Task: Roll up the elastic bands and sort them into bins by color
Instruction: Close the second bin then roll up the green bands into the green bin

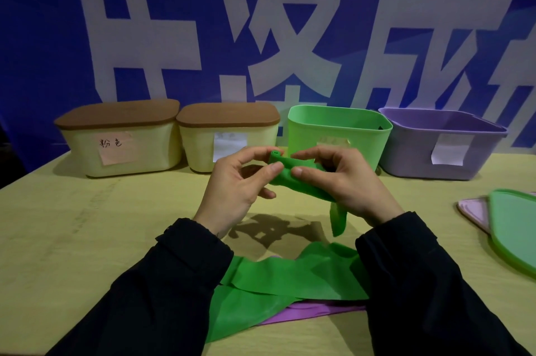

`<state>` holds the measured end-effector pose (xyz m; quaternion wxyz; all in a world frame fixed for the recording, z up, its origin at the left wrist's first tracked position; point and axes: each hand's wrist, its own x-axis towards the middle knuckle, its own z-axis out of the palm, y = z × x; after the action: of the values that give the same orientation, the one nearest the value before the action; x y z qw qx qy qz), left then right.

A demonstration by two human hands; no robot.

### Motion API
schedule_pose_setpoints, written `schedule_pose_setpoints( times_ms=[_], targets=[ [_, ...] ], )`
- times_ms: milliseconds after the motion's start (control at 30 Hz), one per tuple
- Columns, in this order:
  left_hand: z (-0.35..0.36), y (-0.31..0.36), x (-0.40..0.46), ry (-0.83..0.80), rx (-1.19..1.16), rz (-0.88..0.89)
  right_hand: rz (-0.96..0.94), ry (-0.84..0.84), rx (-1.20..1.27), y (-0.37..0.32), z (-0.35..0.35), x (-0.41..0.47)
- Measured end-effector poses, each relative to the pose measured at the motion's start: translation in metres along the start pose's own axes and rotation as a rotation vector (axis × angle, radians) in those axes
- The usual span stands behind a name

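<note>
Closest to you, low between your sleeves, the loose part of the green band [290, 277] lies spread on the desk [87, 225], and under it a purple band [307, 313] shows only its edge. You hold the upper end of the green band in the air, near the middle of the view, probably because rolling is easier when the tail hangs free and can feed up without dragging.

Your left hand [235, 181] pinches the small started roll between thumb and forefinger, so the fingers are closed on the band. Your right hand [342, 181] also grips the band just beside the roll, thumb on top, and the strip passes through the palm and hangs down under it. I think this hand keeps the strip flat and tight, so that the roll does not go crooked.

Behind your hands stand four bins. The green bin [338, 135] and the purple bin [443, 144] have no lids, so it seems they are ready to receive bands of their color. The two cream bins [121, 146] on the left are covered with brown lids. A green lid [513, 233] and a pink lid [475, 210] lie aside at the right edge.

The rolling looks only begun; most of the band is still unrolled.
</note>
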<state>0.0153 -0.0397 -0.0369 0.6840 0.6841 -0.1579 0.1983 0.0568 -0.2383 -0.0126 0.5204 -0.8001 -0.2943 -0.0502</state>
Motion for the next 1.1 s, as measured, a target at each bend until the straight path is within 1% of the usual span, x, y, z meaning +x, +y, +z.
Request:
schedule_pose_setpoints(
  times_ms=[133,233,367,533,633,767,933,1100],
  targets=[
    [-0.001,0.000,0.002,0.011,0.037,0.013,0.012,0.022,0.078,-0.002,0.000,0.000],
    [-0.002,0.000,0.002,0.018,0.073,0.060,-0.030,0.017,0.156,-0.004,0.000,0.000],
    [-0.003,0.002,0.002,0.036,0.042,0.058,-0.087,0.018,0.151,-0.004,0.002,-0.002],
    [-0.007,0.006,0.003,0.092,0.030,0.038,-0.052,0.037,0.248,-0.002,-0.008,-0.002],
    [-0.009,0.007,0.004,0.094,0.021,0.036,-0.049,0.070,0.241,0.001,-0.016,-0.003],
    [-0.009,0.010,0.004,0.064,-0.064,0.014,-0.009,0.005,0.294,0.009,-0.028,-0.005],
    [-0.009,0.007,0.005,0.042,-0.002,-0.003,0.073,-0.098,0.225,0.018,-0.039,-0.006],
    [-0.019,0.016,0.010,-0.001,0.107,-0.021,0.032,0.036,0.239,0.011,-0.034,-0.003]
  ],
)
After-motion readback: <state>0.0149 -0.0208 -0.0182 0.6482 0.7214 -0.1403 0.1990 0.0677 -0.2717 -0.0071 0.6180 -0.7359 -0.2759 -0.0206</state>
